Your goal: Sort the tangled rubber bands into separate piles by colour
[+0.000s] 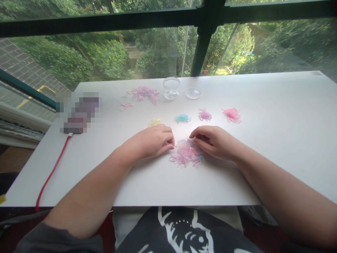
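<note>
A mixed pile of small pastel loops [186, 154], which look like rubber bands, lies on the white table between my hands. My left hand [159, 140] is at the pile's left edge with its fingers curled together; whatever they may hold is hidden. On the right, my right hand [210, 140] has its thumb low over the pile and its bent forefinger apart from the thumb, with nothing visible between them. Beyond the hands sit sorted heaps: yellow loops [156, 122] partly behind my left hand, blue loops [182, 118], purple loops [204, 114] and pink loops [232, 115].
Another mixed heap [144, 94] lies at the back left. Beside it stand a clear round container [171, 89] and a clear round lid [193, 93]. A blurred-out device [83, 114] with a red cable [54, 168] is at the left. Windows border the table's [276, 123] far edge.
</note>
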The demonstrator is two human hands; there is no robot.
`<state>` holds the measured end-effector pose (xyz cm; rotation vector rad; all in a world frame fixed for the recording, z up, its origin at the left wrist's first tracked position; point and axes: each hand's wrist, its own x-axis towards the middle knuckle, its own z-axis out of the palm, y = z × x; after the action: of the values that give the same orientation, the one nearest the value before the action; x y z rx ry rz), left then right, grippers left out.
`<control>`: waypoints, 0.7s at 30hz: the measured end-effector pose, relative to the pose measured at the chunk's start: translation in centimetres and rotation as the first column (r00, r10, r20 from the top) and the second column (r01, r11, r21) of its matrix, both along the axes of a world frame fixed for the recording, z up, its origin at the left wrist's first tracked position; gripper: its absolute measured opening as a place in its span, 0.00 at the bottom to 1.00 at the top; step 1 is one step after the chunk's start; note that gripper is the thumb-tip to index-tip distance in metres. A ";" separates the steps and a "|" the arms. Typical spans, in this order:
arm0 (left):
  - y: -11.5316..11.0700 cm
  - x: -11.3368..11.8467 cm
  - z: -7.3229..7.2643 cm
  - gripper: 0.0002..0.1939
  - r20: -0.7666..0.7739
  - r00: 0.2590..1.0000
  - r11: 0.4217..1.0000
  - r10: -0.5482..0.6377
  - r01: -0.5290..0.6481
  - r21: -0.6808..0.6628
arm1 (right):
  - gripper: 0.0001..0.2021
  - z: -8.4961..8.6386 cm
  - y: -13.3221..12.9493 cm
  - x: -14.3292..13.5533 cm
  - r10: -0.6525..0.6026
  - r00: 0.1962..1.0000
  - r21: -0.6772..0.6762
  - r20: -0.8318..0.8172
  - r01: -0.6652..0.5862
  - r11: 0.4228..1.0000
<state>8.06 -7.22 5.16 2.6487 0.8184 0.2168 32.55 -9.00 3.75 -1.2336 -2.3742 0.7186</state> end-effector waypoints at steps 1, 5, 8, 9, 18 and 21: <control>0.0 0.0 0.1 0.06 0.023 1.000 1.000 0.015 -0.015 -0.005 | 0.09 0.0 0.0 0.0 0.004 1.000 0.000 -0.003 -0.004 1.000; 0.0 0.0 0.2 0.07 0.162 0.984 0.996 0.078 -0.083 0.026 | 0.08 0.1 -0.1 -0.1 0.022 1.000 -0.004 -0.006 -0.022 1.000; -0.2 0.4 -0.2 0.06 0.253 0.965 0.995 0.074 -0.088 0.046 | 0.07 0.2 -0.2 -0.3 0.040 0.999 0.026 -0.024 -0.040 0.999; -0.3 0.5 -0.3 0.06 0.266 0.961 0.995 0.071 -0.086 0.043 | 0.06 0.2 -0.3 -0.3 0.049 0.998 0.041 -0.037 -0.047 0.998; -0.5 0.6 -0.8 0.06 0.281 0.957 0.997 0.073 -0.081 0.015 | 0.04 0.2 -0.6 -0.6 0.127 0.978 0.129 -0.164 -0.107 0.986; -0.5 0.8 -0.8 0.06 0.280 0.957 0.997 0.072 -0.076 0.005 | 0.04 0.2 -0.7 -0.9 0.137 0.975 0.140 -0.175 -0.113 0.984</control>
<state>8.84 -7.76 4.35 2.5234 0.8230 0.6039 31.66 -9.73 4.00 -0.9294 -2.3200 0.6738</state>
